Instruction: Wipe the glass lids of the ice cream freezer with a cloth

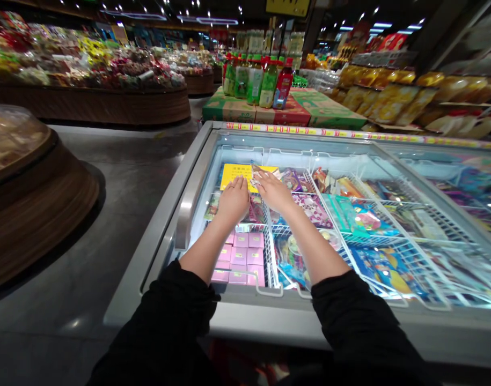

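Observation:
My left hand (236, 195) reaches over the chest freezer (245, 316), palm down with its fingers stretched forward, at the lower edge of a yellow sign (230, 172) with printed text. To its right, my right hand (274, 191) has its fingers extended over a brown and white wrapped packet (261, 170). That packet overlaps the sign, and my fingertips partly hide it; no firm grip on it shows. Beneath my forearms are pink boxes (240, 256) in a white wire basket (271, 262). Whether my hands rest on glass or reach inside, I cannot tell.
More baskets hold frozen packets, among them a teal bag (345, 214) and blue packs (384, 268). A metal handle (185, 219) stands at the freezer's left. Behind are bottles (255, 80) on cartons (329, 107). Wooden display stands (39, 193) flank the floor at left.

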Demonstrator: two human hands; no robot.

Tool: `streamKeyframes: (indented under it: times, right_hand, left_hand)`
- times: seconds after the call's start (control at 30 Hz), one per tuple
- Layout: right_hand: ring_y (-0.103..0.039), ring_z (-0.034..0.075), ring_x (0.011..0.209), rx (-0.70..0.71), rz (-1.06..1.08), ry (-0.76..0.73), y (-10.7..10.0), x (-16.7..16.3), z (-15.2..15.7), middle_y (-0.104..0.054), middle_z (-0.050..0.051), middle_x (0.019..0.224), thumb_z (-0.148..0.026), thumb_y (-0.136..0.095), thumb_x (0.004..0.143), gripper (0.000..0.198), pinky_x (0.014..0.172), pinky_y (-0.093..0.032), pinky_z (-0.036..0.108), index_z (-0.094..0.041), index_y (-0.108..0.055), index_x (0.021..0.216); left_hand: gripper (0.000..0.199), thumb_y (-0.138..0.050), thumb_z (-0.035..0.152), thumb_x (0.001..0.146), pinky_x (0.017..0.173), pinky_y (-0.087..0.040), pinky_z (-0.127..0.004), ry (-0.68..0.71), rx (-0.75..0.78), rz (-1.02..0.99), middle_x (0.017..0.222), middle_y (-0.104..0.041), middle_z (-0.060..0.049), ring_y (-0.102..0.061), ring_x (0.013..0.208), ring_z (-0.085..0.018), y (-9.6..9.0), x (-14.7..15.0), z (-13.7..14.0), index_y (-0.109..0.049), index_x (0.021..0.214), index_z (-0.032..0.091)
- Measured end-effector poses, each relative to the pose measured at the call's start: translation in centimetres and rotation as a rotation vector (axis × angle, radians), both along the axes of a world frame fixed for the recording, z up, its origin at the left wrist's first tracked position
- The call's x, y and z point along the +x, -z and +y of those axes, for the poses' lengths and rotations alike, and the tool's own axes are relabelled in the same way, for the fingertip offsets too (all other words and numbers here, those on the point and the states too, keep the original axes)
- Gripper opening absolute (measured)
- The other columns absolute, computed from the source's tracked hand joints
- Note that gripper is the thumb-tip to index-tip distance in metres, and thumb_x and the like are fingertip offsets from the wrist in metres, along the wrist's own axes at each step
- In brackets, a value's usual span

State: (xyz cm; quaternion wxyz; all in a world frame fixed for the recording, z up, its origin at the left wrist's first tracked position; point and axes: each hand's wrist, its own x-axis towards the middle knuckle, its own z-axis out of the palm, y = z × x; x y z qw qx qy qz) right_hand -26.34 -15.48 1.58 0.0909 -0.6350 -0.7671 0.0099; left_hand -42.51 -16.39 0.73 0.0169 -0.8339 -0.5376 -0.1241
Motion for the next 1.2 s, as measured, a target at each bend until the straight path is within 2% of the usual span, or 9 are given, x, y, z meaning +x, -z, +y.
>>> streamKeyframes:
  times: [0.1,0.23,0.33,0.5,0.67,0.83,1.0,1.1,1.2]
  right_hand:
    - [-0.035,0.033,0.162,0.012,-0.055,0.122,-0.2,0.0,-0.6,-0.041,0.013,0.173,-0.029,-0.035,0.112,0.058,0.132,-0.031,0.047,-0.009,-0.045,0.165]
    - [-0.043,0.039,0.157,0.015,-0.143,0.248,-0.6,-0.9,-3.2,-0.045,0.020,0.170,-0.027,-0.037,0.110,0.058,0.127,-0.040,0.051,-0.004,-0.048,0.163]
    - [-0.044,0.039,0.156,-0.009,-0.150,0.183,-0.7,-1.9,-4.1,-0.047,0.018,0.169,-0.027,-0.039,0.109,0.058,0.126,-0.042,0.050,-0.007,-0.049,0.163]
    - [-0.033,0.028,0.163,-0.040,-0.059,-0.006,-0.5,-2.0,-1.7,-0.040,0.010,0.175,-0.024,-0.036,0.109,0.059,0.135,-0.026,0.041,-0.012,-0.046,0.166]
    - [-0.029,0.027,0.165,-0.051,-0.042,0.056,-0.6,-0.6,0.1,-0.036,0.011,0.176,-0.028,-0.033,0.112,0.059,0.136,-0.024,0.042,-0.010,-0.042,0.167]
    - [-0.035,0.031,0.162,-0.076,-0.115,0.192,-1.3,0.1,-1.7,-0.038,0.015,0.175,-0.028,-0.033,0.112,0.059,0.132,-0.033,0.046,-0.008,-0.041,0.167]
    - [-0.038,0.031,0.161,-0.077,-0.129,0.102,-1.4,-0.2,-3.0,-0.042,0.014,0.173,-0.025,-0.039,0.110,0.058,0.132,-0.033,0.045,-0.009,-0.045,0.165]
    - [-0.035,0.028,0.163,-0.067,-0.076,0.019,-0.7,-0.5,-1.7,-0.040,0.010,0.174,-0.025,-0.037,0.110,0.058,0.134,-0.030,0.044,-0.012,-0.046,0.166]
    - [-0.030,0.026,0.164,-0.055,-0.023,-0.033,-0.1,-0.3,0.9,-0.037,0.006,0.176,-0.028,-0.034,0.110,0.059,0.136,-0.026,0.044,-0.015,-0.044,0.167]
  left_hand:
    - [0.054,-0.038,0.023,0.112,0.133,-0.032,-0.039,0.007,-0.014,-0.019,0.170,-0.044,-0.019,-0.044,0.159,-0.027,0.0,-0.2,0.0,-0.046,0.161,0.002]
    - [0.056,-0.037,0.023,0.112,0.133,-0.031,-0.040,0.001,-0.041,-0.018,0.171,-0.042,-0.018,-0.042,0.160,-0.028,-0.2,-0.1,-0.2,-0.043,0.163,0.000]
    - [0.056,-0.035,0.020,0.112,0.134,-0.030,-0.041,-0.003,-0.044,-0.012,0.171,-0.042,-0.019,-0.040,0.161,-0.028,-0.4,0.1,-0.5,-0.042,0.162,-0.003]
    - [0.057,-0.037,0.018,0.110,0.133,-0.032,-0.042,0.000,-0.037,-0.016,0.171,-0.042,-0.020,-0.041,0.160,-0.028,-0.2,0.2,-0.4,-0.042,0.163,-0.002]
    - [0.055,-0.038,0.021,0.110,0.132,-0.032,-0.042,0.022,-0.018,-0.040,0.171,-0.042,-0.021,-0.041,0.160,-0.027,0.3,0.0,0.0,-0.045,0.161,0.000]
    - [0.055,-0.039,0.023,0.111,0.132,-0.033,-0.040,0.012,-0.039,-0.057,0.171,-0.042,-0.018,-0.041,0.160,-0.027,0.3,-0.1,0.0,-0.045,0.162,0.003]
    - [0.056,-0.040,0.022,0.110,0.132,-0.032,-0.040,0.015,-0.048,-0.050,0.170,-0.044,-0.020,-0.041,0.160,-0.028,-0.1,0.0,-0.2,-0.044,0.161,-0.001]
    - [0.055,-0.039,0.021,0.110,0.132,-0.033,-0.041,0.009,-0.034,-0.045,0.170,-0.044,-0.020,-0.041,0.160,-0.028,-0.2,0.1,-0.3,-0.045,0.161,0.001]
    - [0.054,-0.039,0.020,0.110,0.132,-0.032,-0.041,0.005,-0.028,-0.049,0.170,-0.044,-0.021,-0.041,0.160,-0.027,-0.1,0.0,-0.4,-0.046,0.161,0.002]
